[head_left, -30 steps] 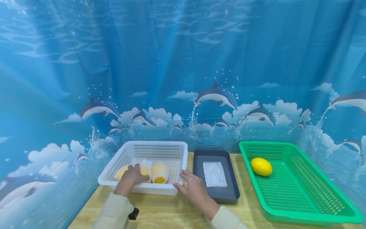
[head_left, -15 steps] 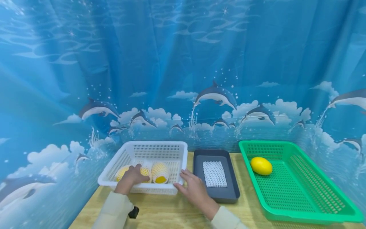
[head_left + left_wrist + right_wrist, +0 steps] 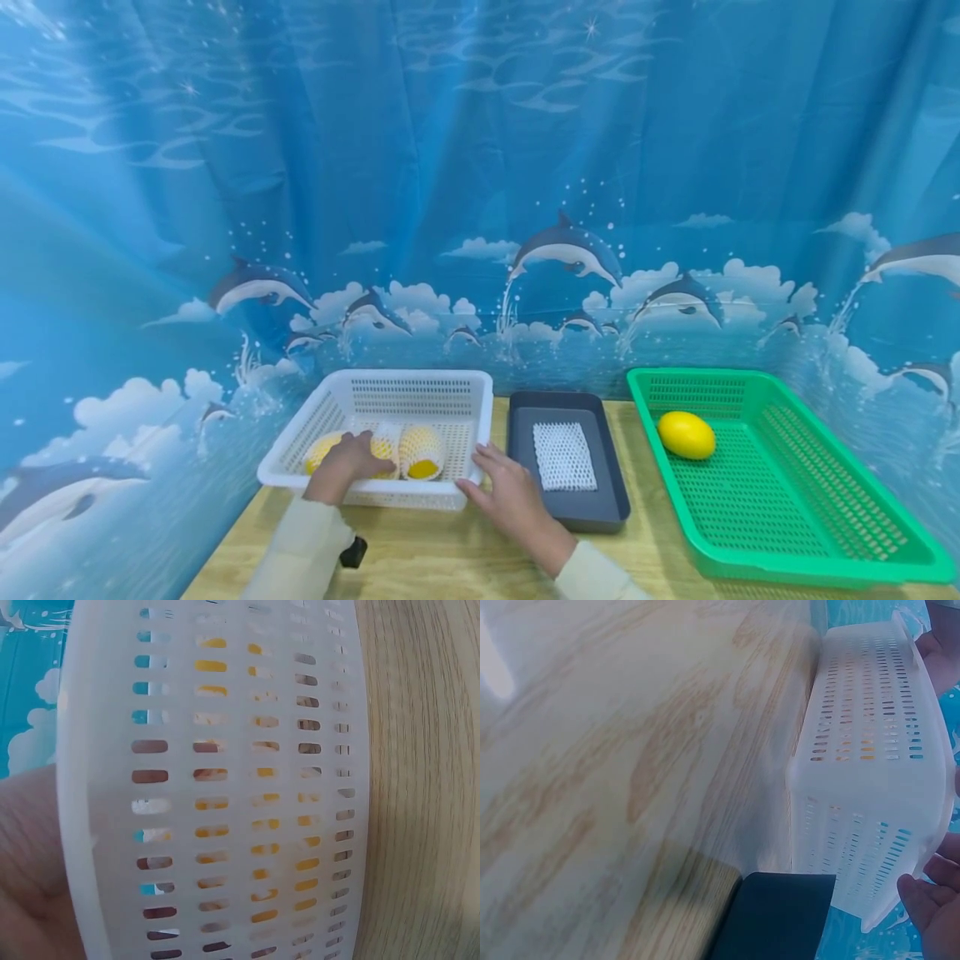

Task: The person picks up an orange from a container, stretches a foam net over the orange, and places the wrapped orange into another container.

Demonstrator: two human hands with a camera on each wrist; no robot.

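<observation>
White bskt [image 3: 401,497] — L hand [image 3: 345,465] grips netted yel. fruit [image 3: 383,448]; R hand [image 3: 510,490] holds rim [image 3: 487,410].

The place was curtained off, its kind unclear: a dolphin curtain [image 3: 480,167] hung behind and beside a wooden table [image 3: 420,550].

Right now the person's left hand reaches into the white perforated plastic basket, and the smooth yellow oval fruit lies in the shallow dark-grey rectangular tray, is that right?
Not quite: the smooth yellow oval fruit lies in the green perforated plastic basket, not the dark-grey tray, as the head view shows. The left hand reaches into the white basket, as you say.
</observation>
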